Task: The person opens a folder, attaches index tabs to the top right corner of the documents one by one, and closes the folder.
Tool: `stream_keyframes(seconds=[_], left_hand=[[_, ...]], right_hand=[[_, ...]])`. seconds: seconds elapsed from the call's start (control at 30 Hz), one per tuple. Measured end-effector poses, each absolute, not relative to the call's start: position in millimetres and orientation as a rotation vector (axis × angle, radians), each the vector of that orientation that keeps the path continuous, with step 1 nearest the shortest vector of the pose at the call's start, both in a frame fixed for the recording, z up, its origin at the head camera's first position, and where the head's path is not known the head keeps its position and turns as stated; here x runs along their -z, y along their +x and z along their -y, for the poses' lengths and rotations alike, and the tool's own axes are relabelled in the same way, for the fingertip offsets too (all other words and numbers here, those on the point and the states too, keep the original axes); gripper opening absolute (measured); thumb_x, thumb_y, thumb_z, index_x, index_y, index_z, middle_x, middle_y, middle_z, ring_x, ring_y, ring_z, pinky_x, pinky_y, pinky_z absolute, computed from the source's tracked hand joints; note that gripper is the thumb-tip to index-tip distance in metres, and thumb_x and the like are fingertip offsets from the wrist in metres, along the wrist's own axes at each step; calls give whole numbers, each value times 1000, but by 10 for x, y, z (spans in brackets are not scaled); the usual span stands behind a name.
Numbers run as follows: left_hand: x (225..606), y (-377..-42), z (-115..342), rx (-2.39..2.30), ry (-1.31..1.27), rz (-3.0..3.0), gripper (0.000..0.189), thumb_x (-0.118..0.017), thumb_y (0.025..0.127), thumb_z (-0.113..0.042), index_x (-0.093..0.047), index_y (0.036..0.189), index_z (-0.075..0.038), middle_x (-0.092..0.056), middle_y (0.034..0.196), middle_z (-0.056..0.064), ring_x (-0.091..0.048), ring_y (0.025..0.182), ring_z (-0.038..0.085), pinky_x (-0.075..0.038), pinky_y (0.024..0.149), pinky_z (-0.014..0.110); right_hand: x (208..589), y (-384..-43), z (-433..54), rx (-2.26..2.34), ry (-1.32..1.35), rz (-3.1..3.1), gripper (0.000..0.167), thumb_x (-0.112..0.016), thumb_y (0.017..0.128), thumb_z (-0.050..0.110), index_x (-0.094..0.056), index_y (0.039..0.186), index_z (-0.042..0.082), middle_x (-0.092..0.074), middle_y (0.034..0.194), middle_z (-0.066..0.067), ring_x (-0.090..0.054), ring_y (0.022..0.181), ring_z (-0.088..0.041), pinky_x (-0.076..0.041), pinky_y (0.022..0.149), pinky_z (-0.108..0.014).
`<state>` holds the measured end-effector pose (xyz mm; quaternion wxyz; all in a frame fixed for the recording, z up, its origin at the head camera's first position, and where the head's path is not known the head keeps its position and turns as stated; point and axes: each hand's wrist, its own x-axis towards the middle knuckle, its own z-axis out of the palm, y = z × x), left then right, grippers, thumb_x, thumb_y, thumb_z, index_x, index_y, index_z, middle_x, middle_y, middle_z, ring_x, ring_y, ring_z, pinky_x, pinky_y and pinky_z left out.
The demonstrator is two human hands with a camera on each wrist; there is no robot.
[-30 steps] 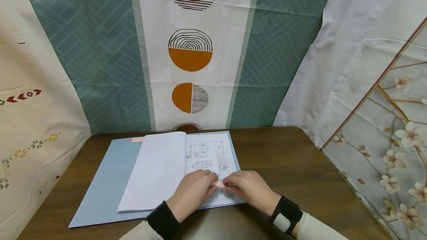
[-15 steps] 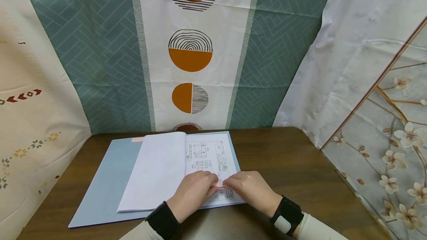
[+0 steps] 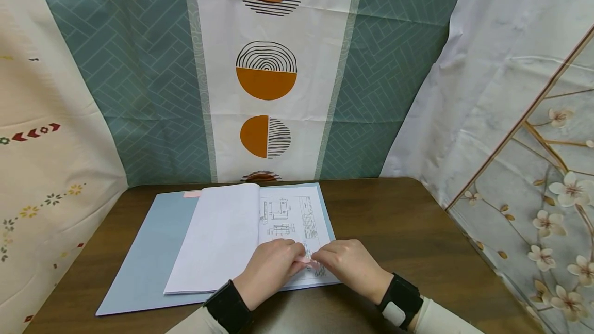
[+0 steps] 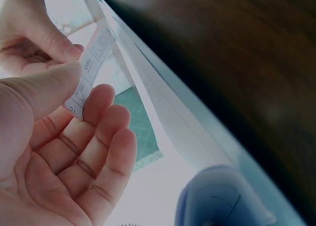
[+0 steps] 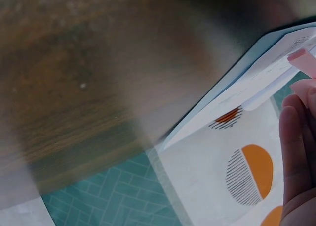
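My left hand (image 3: 274, 264) pinches a small pink sticky note pad (image 4: 90, 67) between thumb and fingers. The printed backing of this pad faces the left wrist camera. Close by on the right, my right hand (image 3: 350, 264) pinches a pink slip (image 5: 302, 87) at the pad's far end; in the right wrist view the slip stands apart from the other pink piece. Both hands are over the right-hand page of an open blue folder (image 3: 139, 256). That page (image 3: 290, 205) carries a technical line drawing, partly covered by the hands.
White sheets (image 3: 218, 236) lie turned over onto the folder's left side. A pink tab (image 3: 192, 194) sticks out at its upper left. The brown wooden table (image 3: 380, 210) extends right of the folder, and patterned curtains (image 3: 153, 76) hang behind and beside it.
Pink paper has come into view below the right fingertips, and the pad's end has tilted between the hands. Both hands stay in nearly the same place over the page.
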<state>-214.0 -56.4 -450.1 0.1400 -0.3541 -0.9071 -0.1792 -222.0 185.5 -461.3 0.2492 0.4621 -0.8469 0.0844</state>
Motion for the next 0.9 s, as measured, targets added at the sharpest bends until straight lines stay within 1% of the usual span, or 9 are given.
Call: stream_keyframes(seconds=[0.2,0.43,0.9], left_hand=[[4505,-2133,564,524,-1020,2622,18,-93,92,-27,-77,91,-19,-68,80,-10,-57,70,4,-48,64,26],[4494,-2129,560,509,-1024,2620,18,-93,92,-27,-77,91,-19,-70,81,-10,-57,71,5,-48,64,26],[4490,-2135,562,538,-1023,2639,18,-92,93,-29,-77,93,-20,-69,81,-10,-55,70,4,-47,64,24]], right_hand=[[4612,-2221,-1855,-244,1258,2308,27,-98,82,5,-85,103,17,-81,94,11,-73,82,-1,-60,79,-21],[4602,-2218,-1850,-253,1265,2293,27,-98,81,4,-85,100,17,-80,92,11,-72,81,-1,-60,77,-20],[4610,-2217,-1857,-303,1268,2328,26,-99,82,7,-85,102,18,-81,95,11,-72,82,-1,-60,79,-21]])
